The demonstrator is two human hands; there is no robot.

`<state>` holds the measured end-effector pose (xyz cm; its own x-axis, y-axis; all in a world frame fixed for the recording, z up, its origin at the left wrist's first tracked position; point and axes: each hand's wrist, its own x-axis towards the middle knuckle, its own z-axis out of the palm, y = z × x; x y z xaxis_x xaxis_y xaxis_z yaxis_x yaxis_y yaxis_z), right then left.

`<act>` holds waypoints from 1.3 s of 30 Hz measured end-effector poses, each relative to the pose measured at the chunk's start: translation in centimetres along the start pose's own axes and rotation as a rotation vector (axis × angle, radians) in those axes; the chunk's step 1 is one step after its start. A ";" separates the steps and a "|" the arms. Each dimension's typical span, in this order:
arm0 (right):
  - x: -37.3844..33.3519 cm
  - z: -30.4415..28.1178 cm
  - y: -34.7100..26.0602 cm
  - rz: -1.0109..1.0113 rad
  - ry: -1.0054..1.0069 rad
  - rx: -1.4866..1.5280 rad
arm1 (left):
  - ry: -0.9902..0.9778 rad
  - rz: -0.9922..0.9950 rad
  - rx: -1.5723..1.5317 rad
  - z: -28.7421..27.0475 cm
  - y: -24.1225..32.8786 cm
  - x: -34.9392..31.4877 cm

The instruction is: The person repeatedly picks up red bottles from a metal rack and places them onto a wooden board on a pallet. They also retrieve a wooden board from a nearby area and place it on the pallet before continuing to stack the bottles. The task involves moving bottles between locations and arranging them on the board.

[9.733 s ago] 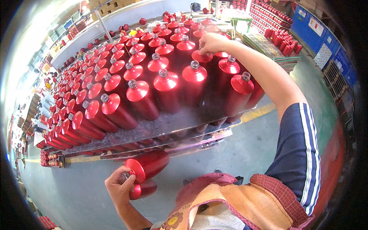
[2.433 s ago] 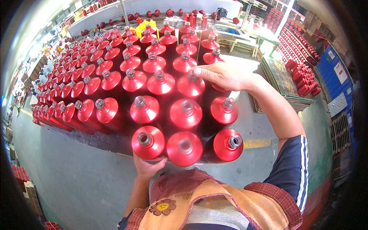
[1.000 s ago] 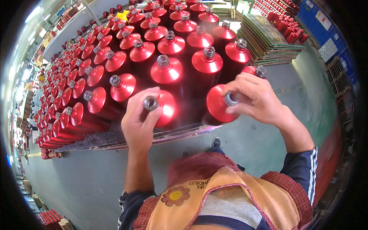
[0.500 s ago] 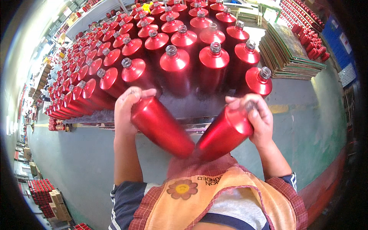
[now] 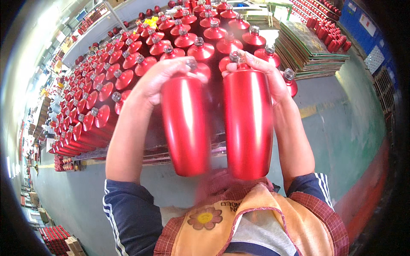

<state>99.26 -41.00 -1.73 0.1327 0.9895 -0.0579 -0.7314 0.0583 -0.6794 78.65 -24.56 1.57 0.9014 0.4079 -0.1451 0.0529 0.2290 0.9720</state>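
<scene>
My left hand point(image 5: 159, 80) is closed round the neck end of a shiny red bottle point(image 5: 186, 128). A second red bottle point(image 5: 248, 126) hangs from my right hand point(image 5: 270, 77), its fingers curled about the neck. Both bottles are tilted, bases toward my body and necks away, nearly parallel with a narrow gap between them. Just beyond my hands stand many matching red bottles point(image 5: 200, 50) with clear threaded glass necks, packed in rows. My hands and the held bottles hide part of the nearest rows.
The crowded table's front edge point(image 5: 158, 158) runs below the held bottles. Stacked flat boards point(image 5: 305, 55) stand at the far right, with more red bottles point(image 5: 331, 36) behind and a blue panel point(image 5: 363, 25) beside. Red items point(image 5: 55, 239) and cartons point(image 5: 74, 246) sit at lower left.
Both hands have moved forward and closer together with their bottles. The bottles, slanted into a V with bases nearly meeting before, now lie almost side by side.
</scene>
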 end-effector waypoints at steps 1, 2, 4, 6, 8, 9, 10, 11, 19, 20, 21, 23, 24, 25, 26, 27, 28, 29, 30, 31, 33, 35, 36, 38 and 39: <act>0.2 -0.1 0.0 -0.001 -0.040 -0.002 | 0.039 -0.026 0.011 0.0 -0.1 0.2; 0.4 -0.1 0.3 0.011 -0.008 0.006 | 0.042 -0.060 -0.013 0.1 -0.3 0.4; 0.7 -0.2 0.8 -0.039 0.051 0.029 | 0.025 -0.069 -0.075 0.3 -0.4 0.7; 1.1 -0.2 1.1 -0.073 0.047 0.006 | 0.035 -0.061 -0.060 0.4 -0.4 0.9; 1.4 -0.3 1.2 -0.090 0.026 0.005 | 0.057 -0.080 -0.068 0.5 -0.3 0.9; 1.5 -0.4 1.2 -0.098 0.007 0.010 | 0.070 -0.086 -0.075 0.6 -0.2 0.8; 1.6 -0.5 1.1 -0.108 -0.012 0.015 | 0.064 -0.079 -0.091 0.6 -0.1 0.8; 1.6 -0.5 1.0 -0.097 -0.015 0.001 | 0.086 -0.080 -0.065 0.6 0.0 0.7; 0.7 -0.2 1.0 -0.041 -0.035 -0.062 | 0.082 -0.077 -0.027 0.4 0.4 0.4; 0.6 0.0 1.1 -0.055 -0.013 -0.063 | 0.086 -0.081 -0.010 0.3 0.4 0.3; 0.5 0.1 1.2 -0.084 -0.018 -0.110 | 0.092 -0.050 0.030 0.3 0.4 0.2; 0.1 0.5 1.2 -0.134 -0.021 -0.202 | 0.112 0.005 0.111 0.5 0.3 -0.5; 0.0 0.6 1.2 -0.133 -0.051 -0.247 | 0.112 0.071 0.231 0.8 0.4 -0.9; -0.6 0.7 1.0 -0.134 -0.126 -0.307 | 0.116 0.106 0.288 1.1 0.5 -1.6; -1.3 0.7 0.8 -0.154 -0.147 -0.296 | 0.144 0.146 0.251 1.5 0.7 -2.5; -2.2 0.7 0.5 -0.168 -0.144 -0.291 | 0.208 0.175 0.247 2.2 0.9 -3.5; -3.1 0.4 -0.3 -0.153 -0.213 -0.282 | 0.271 0.196 0.302 2.9 1.1 -4.7; -4.1 -0.1 -1.3 -0.127 -0.292 -0.318 | 0.352 0.237 0.372 3.9 1.2 -6.0; -5.2 -0.9 -2.3 -0.156 -0.391 -0.358 | 0.429 0.263 0.449 5.0 1.2 -7.1; -6.4 -1.8 -3.4 -0.174 -0.479 -0.399 | 0.524 0.277 0.439 6.3 0.9 -8.3; -9.6 -4.6 -6.5 -0.116 -0.539 -0.429 | 0.712 0.339 0.312 9.6 -0.4 -10.0; -10.2 -8.9 -10.4 -0.309 -0.775 -0.507 | 0.906 0.417 0.245 13.7 -2.1 -11.4; -10.9 -11.1 -12.2 -0.359 -0.732 -0.459 | 0.935 0.493 0.200 15.8 -3.0 -11.8; -12.2 -15.5 -15.8 -0.343 -0.660 -0.345 | 1.121 0.593 0.145 21.2 -5.4 -11.9; -12.1 -17.5 -17.7 -0.328 -0.673 -0.245 | 1.217 0.646 0.190 23.7 -6.1 -11.5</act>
<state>122.34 -56.33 -1.83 -0.1746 0.7989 0.5755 -0.5465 0.4076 -0.7316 78.13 -51.56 1.70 -0.1429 0.9213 0.3617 -0.0792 -0.3749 0.9237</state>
